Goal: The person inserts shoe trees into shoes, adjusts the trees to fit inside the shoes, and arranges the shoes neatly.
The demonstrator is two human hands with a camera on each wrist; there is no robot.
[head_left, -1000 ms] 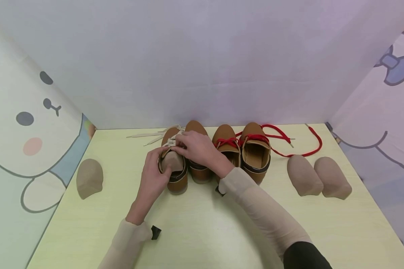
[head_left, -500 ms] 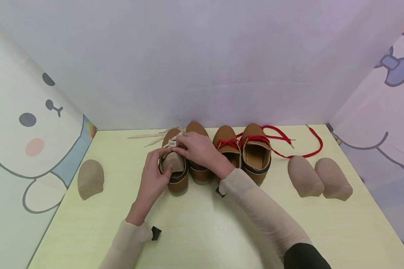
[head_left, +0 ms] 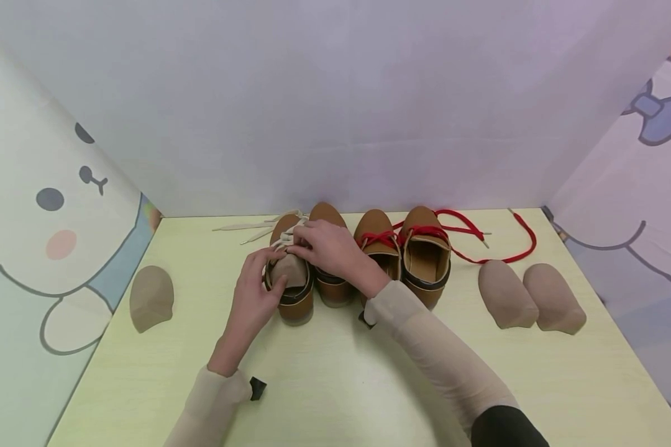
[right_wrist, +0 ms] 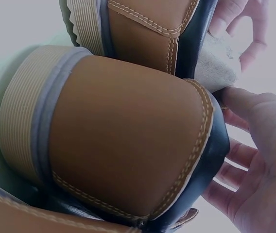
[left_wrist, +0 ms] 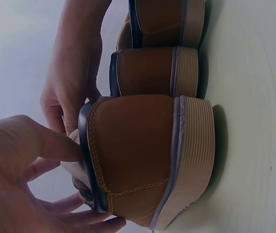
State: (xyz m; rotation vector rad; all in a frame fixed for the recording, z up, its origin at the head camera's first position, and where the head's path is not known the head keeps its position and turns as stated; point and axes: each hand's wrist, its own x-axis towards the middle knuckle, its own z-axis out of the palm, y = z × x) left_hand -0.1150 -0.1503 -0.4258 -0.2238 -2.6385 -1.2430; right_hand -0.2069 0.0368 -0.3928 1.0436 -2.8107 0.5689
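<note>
A brown leather shoe (head_left: 297,308) with white laces (head_left: 286,237) stands leftmost in the row, heel toward me. Inside its opening sits a beige molded shoe insert (head_left: 289,268). My left hand (head_left: 255,290) grips the shoe's collar at the left, thumb by the insert and fingers along the outer side, as the left wrist view shows. From the right, my right hand (head_left: 331,249) reaches over the neighbouring shoe (head_left: 334,293) and pinches the tongue near the laces. In the right wrist view the insert (right_wrist: 218,63) shows as a pale block above the dark collar.
Right of these stand two brown shoes (head_left: 373,223) (head_left: 425,273) with red laces (head_left: 520,248) trailing off. Two more beige inserts (head_left: 506,295) lie at the right, and a single insert (head_left: 151,299) at the left. A wall of cloth (head_left: 335,124) rises behind the table (head_left: 324,385).
The whole scene shifts slightly down in view. Both hands stay at the leftmost shoe's opening, with the insert inside it; nothing else has visibly moved.
</note>
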